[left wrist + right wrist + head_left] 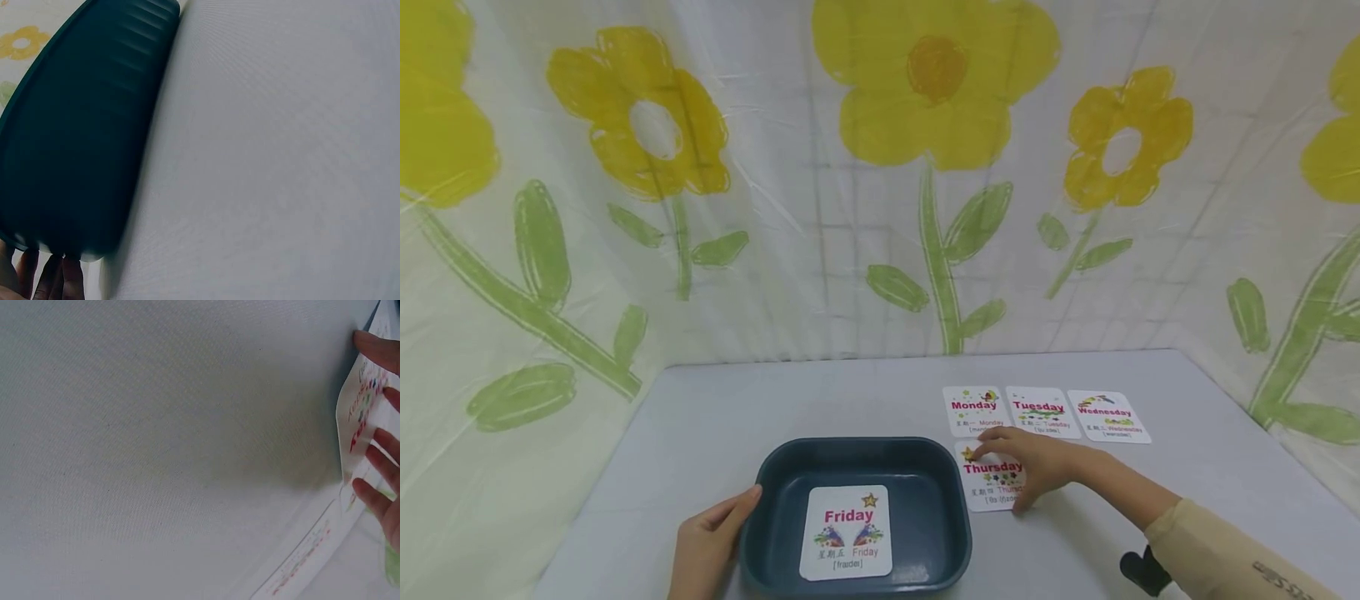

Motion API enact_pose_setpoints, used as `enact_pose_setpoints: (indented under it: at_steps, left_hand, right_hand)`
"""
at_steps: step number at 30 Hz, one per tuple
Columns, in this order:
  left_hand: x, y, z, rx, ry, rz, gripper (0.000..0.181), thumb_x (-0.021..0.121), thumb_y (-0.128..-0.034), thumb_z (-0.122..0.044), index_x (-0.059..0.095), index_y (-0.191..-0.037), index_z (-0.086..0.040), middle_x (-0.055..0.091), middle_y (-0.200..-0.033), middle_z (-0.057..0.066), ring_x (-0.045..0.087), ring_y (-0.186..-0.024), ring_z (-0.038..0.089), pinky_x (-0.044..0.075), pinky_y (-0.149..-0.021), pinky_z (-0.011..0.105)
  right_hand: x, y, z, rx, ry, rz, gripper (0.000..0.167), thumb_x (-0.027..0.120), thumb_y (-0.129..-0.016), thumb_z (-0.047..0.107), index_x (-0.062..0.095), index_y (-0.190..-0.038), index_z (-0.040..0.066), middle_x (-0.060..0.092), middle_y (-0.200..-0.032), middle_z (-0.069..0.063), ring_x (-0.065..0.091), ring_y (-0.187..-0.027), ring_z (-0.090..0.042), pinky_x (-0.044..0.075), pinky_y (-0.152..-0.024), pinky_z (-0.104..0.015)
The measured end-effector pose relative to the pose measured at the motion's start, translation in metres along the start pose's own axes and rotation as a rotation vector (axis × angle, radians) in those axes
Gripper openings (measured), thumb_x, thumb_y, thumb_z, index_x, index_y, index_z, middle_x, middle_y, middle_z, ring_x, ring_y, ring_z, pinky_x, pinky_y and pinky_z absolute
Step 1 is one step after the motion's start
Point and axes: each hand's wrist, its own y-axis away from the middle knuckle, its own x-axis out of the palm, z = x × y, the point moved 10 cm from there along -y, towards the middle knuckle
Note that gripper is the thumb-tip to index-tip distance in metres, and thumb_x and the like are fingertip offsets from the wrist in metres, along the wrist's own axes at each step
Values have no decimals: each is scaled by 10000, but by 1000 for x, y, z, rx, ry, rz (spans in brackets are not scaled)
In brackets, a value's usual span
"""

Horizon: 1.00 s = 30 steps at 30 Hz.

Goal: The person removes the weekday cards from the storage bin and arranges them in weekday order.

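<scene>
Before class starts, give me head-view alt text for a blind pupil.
A right hand touches the Thursday card; a left hand holds a dark tray containing the Friday card. Monday, Tuesday and Wednesday cards lie behind.

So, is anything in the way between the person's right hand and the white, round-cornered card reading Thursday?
Nothing visible: the bare right hand is right at the white Thursday card, partly covering it. The dark blue-green rectangular tub stands beside the card, not between it and the hand.
</scene>
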Motion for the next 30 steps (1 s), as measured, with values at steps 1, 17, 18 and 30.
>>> enact_pose_setpoints:
  at_steps: [1,17,18,30]
  left_hand:
    - [0,0,0,-2,-3,0,841,570,-711,-713,628,-1159,-4,595,-1193,172,472,-1205,380,430,-921,521]
    - [-2,1,-1,6,-6,-4,842,578,-718,-701,620,-1161,15,588,-1194,179,447,-1220,388,380,-952,542]
    - [-3,1,-2,9,-4,-5,838,581,-720,-696,620,-1160,16,588,-1193,178,444,-1222,388,372,-957,543]
    - [-2,0,-2,9,22,-6,780,605,-726,-670,643,-1132,-6,608,-1167,163,439,-1227,389,362,-965,560]
  right_hand:
    - [0,0,0,0,-2,-1,694,848,-615,287,542,-1236,240,396,-1403,-97,342,-1284,-371,354,-962,-600]
    - [2,1,-3,29,-28,-7,717,854,-613,255,546,-1261,248,375,-1405,-79,302,-1296,-367,362,-958,-587]
    - [2,1,-3,25,-25,-8,723,856,-609,254,545,-1262,250,377,-1401,-86,301,-1293,-373,365,-952,-591]
    - [-5,1,2,20,-3,-29,690,829,-635,351,535,-1257,307,412,-1368,-86,389,-1238,-357,400,-921,-579]
